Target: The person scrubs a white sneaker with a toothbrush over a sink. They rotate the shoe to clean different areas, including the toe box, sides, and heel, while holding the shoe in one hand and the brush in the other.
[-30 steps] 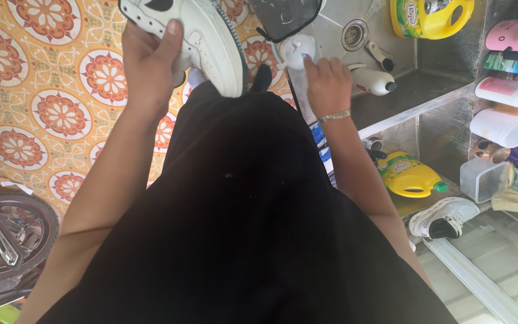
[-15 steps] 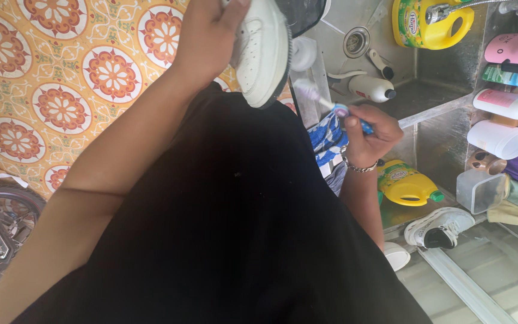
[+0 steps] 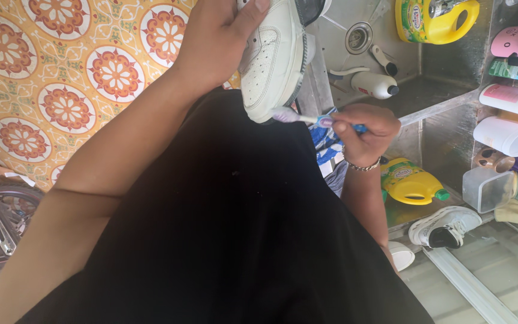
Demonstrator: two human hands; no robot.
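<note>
Left hand (image 3: 214, 45): I grip white leather sneaker (image 3: 274, 57) toe-down above steel sink (image 3: 391, 90) | Right hand (image 3: 364, 129): closed on blue-purple toothbrush (image 3: 298, 117), bristles at toe | Advice: steady shoe, short light strokes.

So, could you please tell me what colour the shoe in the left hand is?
White shoe, held by the left hand; the head view shows it.

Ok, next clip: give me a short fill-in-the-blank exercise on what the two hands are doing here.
1. The left hand holds a white ____ up.
2. The right hand grips a ____ whose bristles touch the sneaker.
3. A second sneaker lies on the floor below a lying ____ jug.

Missing words: sneaker; toothbrush; yellow
</note>
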